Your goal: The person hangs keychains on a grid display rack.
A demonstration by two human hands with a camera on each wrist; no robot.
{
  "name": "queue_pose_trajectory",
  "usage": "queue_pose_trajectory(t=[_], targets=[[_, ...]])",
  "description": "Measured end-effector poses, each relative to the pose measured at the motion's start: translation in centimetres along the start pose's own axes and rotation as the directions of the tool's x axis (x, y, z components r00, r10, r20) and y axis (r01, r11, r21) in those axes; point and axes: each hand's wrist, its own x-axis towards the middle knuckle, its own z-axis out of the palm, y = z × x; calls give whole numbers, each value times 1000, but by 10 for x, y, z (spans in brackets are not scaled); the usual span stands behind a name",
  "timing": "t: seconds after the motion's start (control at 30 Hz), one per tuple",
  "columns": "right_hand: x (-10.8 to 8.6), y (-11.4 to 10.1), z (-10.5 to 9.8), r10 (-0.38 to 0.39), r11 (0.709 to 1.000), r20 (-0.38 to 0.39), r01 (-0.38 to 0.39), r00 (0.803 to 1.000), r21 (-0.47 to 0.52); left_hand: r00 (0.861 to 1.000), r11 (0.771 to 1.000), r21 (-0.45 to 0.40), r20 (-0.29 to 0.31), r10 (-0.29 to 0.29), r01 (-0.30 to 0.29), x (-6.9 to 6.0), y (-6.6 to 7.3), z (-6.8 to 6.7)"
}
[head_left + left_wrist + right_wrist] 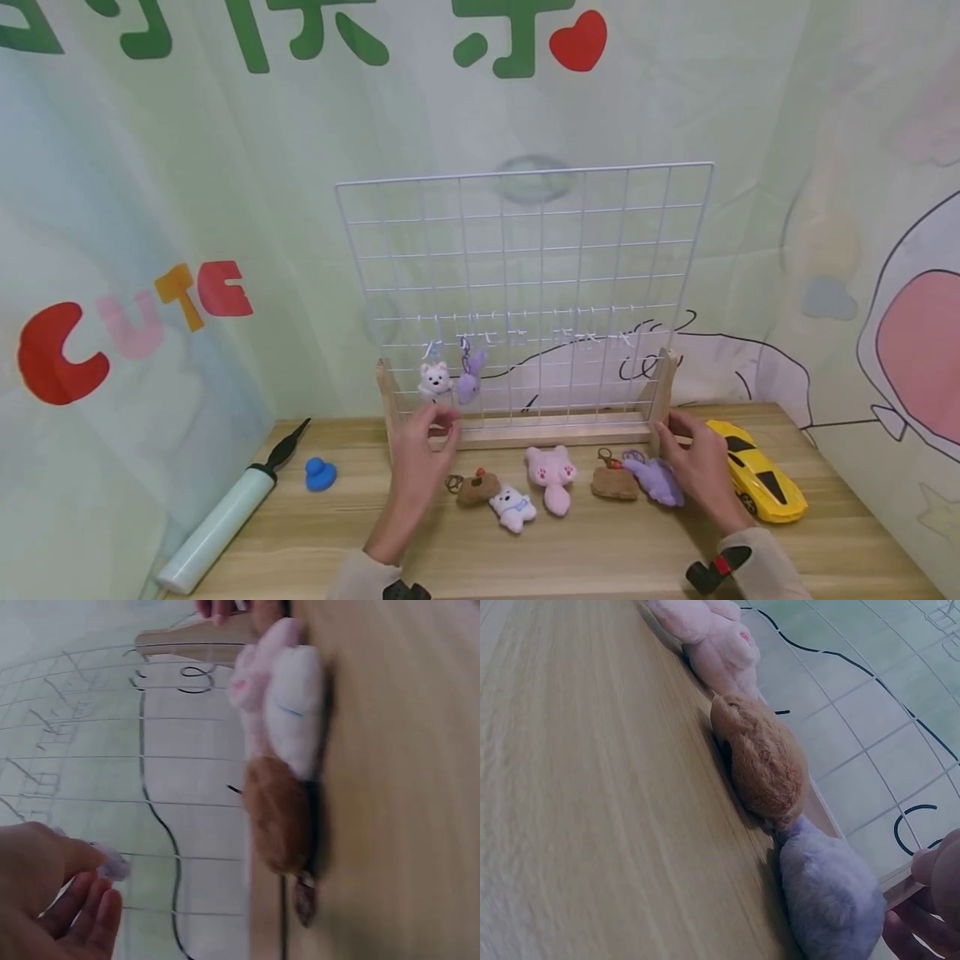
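A white wire grid rack (525, 275) stands in a wooden base (555, 433). From its hooks hang a white bear keychain (435, 379) and a purple plush keychain (470, 379), side by side. My left hand (423, 446) is just below and in front of them, its fingers loosely bent; no object shows between them in the left wrist view. At the base's right end, my right hand (697, 458) grips the wooden upright (662, 387) between thumb and fingers. Beside that hand on the table lies another purple plush keychain (656, 482).
Along the table in front of the rack lie a brown plush (478, 490), a white bear plush (513, 508), a pink plush (552, 479) and another brown plush (615, 483). A yellow toy car (761, 475) stands right. A hand pump (225, 525) and blue rubber duck (320, 474) are left.
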Motion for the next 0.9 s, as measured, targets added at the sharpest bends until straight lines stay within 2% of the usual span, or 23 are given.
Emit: queue_pose_trajectory(t=[0.07, 0.13, 0.23, 0.3, 0.4, 0.43, 0.5, 0.63, 0.67, 0.73, 0.8, 0.9], targets=[[0, 0, 0, -1, 1000, 0, 1, 1000, 0, 995, 998, 56, 95, -21, 16, -9, -5, -3], [0, 1, 0, -1, 1000, -1, 1, 1000, -1, 978, 993, 114, 198, -59, 37, -15, -12, -4], [0, 2, 0, -4, 1000, -6, 4, 1000, -4, 937, 979, 202, 335, -103, 35, -23, -23, -7], [0, 2, 0, -10, 1000, -10, 10, 1000, -3, 905, 970, 243, 410, -110, 8, -26, -30, -9], [0, 3, 1, -14, 1000, -15, 14, 1000, -1, 868, 959, 281, 484, -108, -38, -32, -35, -12], [0, 2, 1, -14, 1000, -14, 14, 1000, -1, 866, 955, 288, 493, -84, -72, -34, -40, -12], [0, 2, 1, -11, 1000, -12, 11, 1000, -1, 856, 949, 307, 507, -97, -74, -36, -40, -12], [0, 2, 2, -1, 1000, -14, 1, 1000, -8, 863, 937, 341, 492, -112, -73, -39, -40, -10], [0, 2, 3, 0, 1000, -17, -1, 1000, -8, 860, 938, 343, 491, -138, -46, -39, -35, -11], [-1, 2, 3, 5, 1000, -20, -5, 1000, -9, 869, 936, 345, 482, -112, -70, -41, -36, -10], [-2, 2, 2, 6, 1000, -21, -6, 1000, -9, 872, 941, 331, 477, -107, -66, -40, -36, -9], [-2, 1, 2, 5, 1000, -18, -5, 1000, -7, 867, 951, 308, 480, -132, -26, -40, -37, -8]])
